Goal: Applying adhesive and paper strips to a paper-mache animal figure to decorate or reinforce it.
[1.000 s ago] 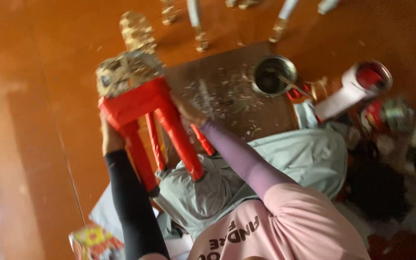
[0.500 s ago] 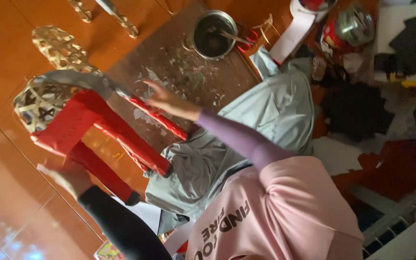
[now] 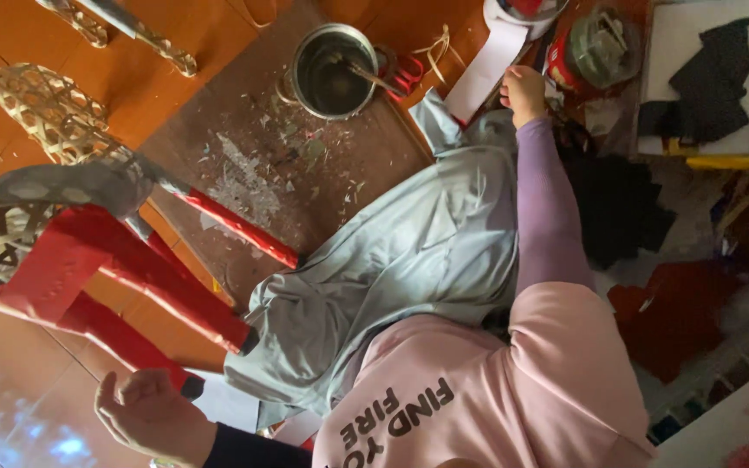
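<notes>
Open brown board (image 3: pixel 244 165) between the hands, littered only with flat scraps. Beside the left hand (image 3: pixel 153 416), passage blocked by red stool legs (image 3: pixel 158 295) and woven basket (image 3: pixel 2 234). Around the right hand (image 3: pixel 524 91), crowding from metal pot (image 3: pixel 333 59), white strip (image 3: pixel 487 65) and a red container (image 3: pixel 595 43), possibly touching.

woven basket: pale open-weave bamboo (image 3: pixel 45 108), lying far above the left hand
black cloth pieces: (image 3: pixel 711 78), right of the right hand
</notes>
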